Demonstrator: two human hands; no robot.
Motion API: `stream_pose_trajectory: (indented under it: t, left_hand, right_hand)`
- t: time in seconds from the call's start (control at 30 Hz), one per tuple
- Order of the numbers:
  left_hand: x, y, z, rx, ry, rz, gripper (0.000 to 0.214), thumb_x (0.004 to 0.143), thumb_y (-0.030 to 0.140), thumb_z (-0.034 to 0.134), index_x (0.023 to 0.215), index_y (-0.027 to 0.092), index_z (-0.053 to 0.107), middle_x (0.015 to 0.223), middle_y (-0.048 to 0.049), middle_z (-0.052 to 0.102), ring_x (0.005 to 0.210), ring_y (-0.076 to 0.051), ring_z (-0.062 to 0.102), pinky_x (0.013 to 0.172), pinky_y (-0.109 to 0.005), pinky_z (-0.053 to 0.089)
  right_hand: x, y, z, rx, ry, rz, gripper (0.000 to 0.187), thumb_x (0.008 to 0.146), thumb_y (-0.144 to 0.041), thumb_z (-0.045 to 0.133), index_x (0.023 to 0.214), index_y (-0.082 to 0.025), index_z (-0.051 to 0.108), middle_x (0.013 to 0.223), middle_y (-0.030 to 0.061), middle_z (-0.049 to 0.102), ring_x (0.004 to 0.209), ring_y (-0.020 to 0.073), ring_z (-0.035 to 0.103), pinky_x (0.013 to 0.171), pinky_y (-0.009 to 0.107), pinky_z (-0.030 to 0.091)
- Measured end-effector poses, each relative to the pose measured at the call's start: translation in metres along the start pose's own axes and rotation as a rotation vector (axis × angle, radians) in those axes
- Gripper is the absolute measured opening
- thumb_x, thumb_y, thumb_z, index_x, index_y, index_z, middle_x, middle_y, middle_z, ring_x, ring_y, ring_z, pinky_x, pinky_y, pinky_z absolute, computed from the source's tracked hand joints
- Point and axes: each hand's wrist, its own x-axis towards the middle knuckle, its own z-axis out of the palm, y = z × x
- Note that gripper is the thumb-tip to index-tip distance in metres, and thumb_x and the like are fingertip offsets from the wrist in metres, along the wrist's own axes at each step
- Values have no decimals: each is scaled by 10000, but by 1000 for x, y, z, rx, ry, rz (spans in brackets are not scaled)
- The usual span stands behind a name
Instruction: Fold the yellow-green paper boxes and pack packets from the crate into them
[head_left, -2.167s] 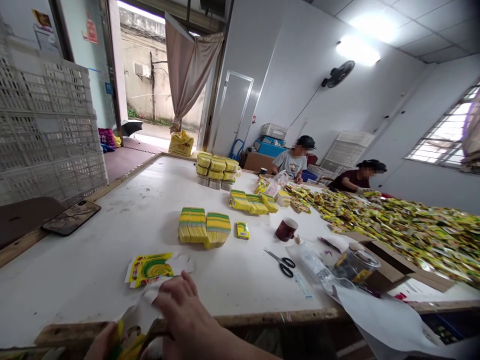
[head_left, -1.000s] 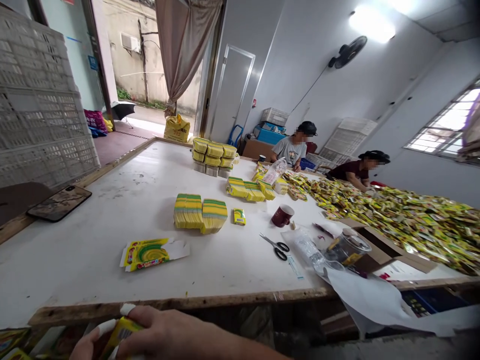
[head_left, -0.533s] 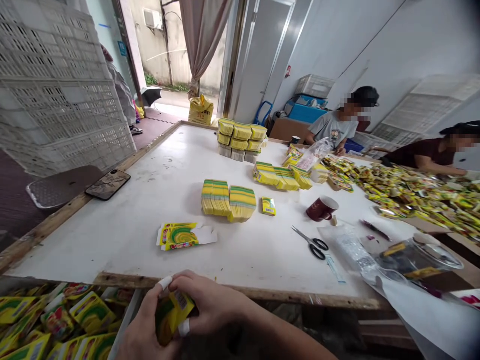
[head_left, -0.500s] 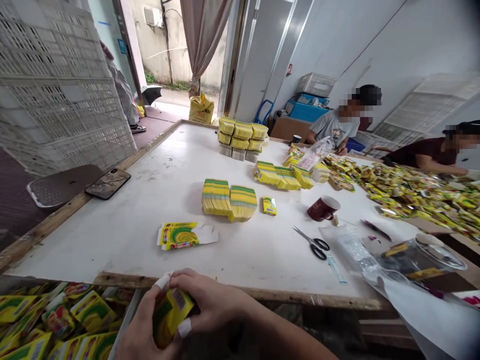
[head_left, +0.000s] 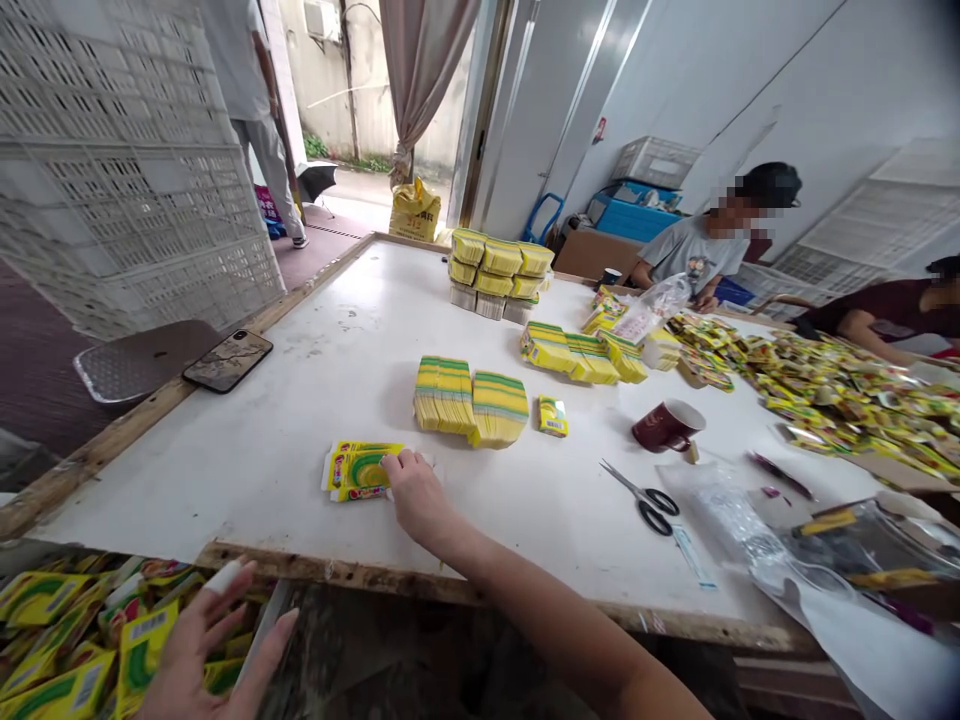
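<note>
My right hand (head_left: 415, 493) reaches out over the white table (head_left: 285, 440) and its fingertips rest on the right end of a flat yellow and green carton (head_left: 358, 470). My left hand (head_left: 201, 650) hangs open below the table's front edge, fingers spread, with white tape on one fingertip. It hovers over a bin of yellow and green packets (head_left: 67, 640) at the lower left and holds nothing. A bundle of flattened yellow cartons (head_left: 471, 400) stands on edge just beyond the right hand, with one small folded box (head_left: 552, 415) beside it.
Scissors (head_left: 645, 495), a dark red mug (head_left: 667, 427), a clear bag and a jar lie to the right. Stacked yellow boxes (head_left: 495, 270) stand at the far edge. Two seated people work at a heap of packets (head_left: 840, 390). A phone (head_left: 227, 360) and white crates (head_left: 120, 160) are left.
Both hands held a small yellow box together below the table edge. Now the box is gone from them, the right hand has reached onto the flat carton and the left has opened.
</note>
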Motion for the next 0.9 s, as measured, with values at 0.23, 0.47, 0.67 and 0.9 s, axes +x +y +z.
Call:
stream_pose_trajectory:
  t: [0.23,0.47,0.67,0.9]
  left_hand:
    - [-16,21,39,-255,-136,19,644,636,471,773,1203,257,558,1193,-81,646,1033,-281,630,890,-414,545]
    - [-21,55,58,-933,-22,-271,558,720,476,721,1214,260,573,1249,-60,621,1152,-245,578,890,-316,546]
    - [-22,88,61,-1050,81,-214,541,808,654,508,1115,221,617,1014,-44,722,987,-272,656,822,-389,575]
    - [-19,68,65,-622,188,-67,749,758,813,328,1086,205,616,983,-71,736,975,-356,666,842,-521,559]
  right_hand:
    - [-5,5,-4,315,70,74,474,682,7,596,1082,-202,450,962,34,544,885,191,545,843,362,478]
    - [-51,-36,-18,780,-122,36,496,656,-90,697,1049,-234,431,786,-68,533,625,83,518,568,188,460]
    - [-80,-72,-4,1116,11,137,408,564,-85,697,860,-216,448,759,-67,544,614,86,479,541,186,397]
    - [-82,-82,-15,1093,44,152,387,569,-107,692,802,-221,406,655,-88,495,549,77,414,480,175,329]
